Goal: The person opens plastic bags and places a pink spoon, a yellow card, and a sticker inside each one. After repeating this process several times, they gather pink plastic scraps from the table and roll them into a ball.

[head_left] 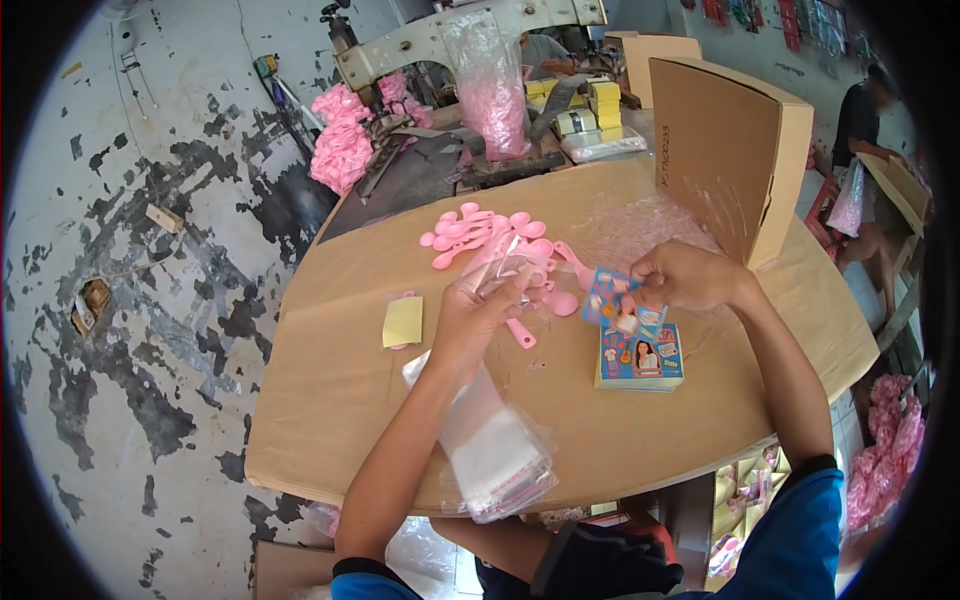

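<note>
My left hand [478,312] pinches a clear plastic bag [492,268] above a heap of pink spoons [462,232]. Between the fingers of my right hand [695,275] is a blue printed card [603,296], tilted and partly blurred. Just below it lies a stack of similar cards [640,360]. Flat clear bags [495,450] are piled under my left forearm, close to the table's near edge. Left of that forearm rests a small packet with a pale yellow card [402,322]. Whether the bag in my left hand contains anything is hard to make out.
A brown cardboard box [725,150] stands upright at the table's right rear. Behind the brown-covered table [320,410] is a machine [420,45] with pink bundles [340,140] and yellow stacks [604,105]. Another person [858,120] sits at the far right.
</note>
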The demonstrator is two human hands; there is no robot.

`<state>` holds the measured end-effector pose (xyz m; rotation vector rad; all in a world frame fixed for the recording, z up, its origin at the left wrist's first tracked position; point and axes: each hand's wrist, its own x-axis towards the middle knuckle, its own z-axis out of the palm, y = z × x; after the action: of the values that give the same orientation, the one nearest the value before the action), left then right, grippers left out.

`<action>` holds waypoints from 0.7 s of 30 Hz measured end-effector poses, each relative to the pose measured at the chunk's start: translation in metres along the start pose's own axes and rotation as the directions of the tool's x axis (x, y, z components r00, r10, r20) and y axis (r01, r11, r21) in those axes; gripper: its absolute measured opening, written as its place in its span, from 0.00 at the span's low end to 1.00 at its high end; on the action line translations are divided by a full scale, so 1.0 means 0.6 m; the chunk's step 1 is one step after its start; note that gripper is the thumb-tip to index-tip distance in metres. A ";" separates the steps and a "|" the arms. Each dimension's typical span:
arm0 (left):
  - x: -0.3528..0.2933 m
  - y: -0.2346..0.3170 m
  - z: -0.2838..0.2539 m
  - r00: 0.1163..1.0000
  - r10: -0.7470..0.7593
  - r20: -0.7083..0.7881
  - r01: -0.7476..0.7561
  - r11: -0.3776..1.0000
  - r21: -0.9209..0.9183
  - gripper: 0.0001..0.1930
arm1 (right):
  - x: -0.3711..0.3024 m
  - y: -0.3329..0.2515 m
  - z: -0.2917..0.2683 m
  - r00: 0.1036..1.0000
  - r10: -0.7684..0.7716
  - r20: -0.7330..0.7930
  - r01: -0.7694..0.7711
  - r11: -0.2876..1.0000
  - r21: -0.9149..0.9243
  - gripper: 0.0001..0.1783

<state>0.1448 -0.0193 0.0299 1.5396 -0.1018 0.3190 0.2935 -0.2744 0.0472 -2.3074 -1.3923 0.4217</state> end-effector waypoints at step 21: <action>-0.019 -0.023 0.013 0.997 -0.071 0.038 0.064 0.982 0.178 0.21 | 0.042 -0.077 0.083 0.958 -0.082 -0.276 0.218 0.834 0.507 0.13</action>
<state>0.1385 -0.0289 0.0141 1.7224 -0.0569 0.2452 0.2468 -0.2234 0.0251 -1.7149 -1.1444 0.3987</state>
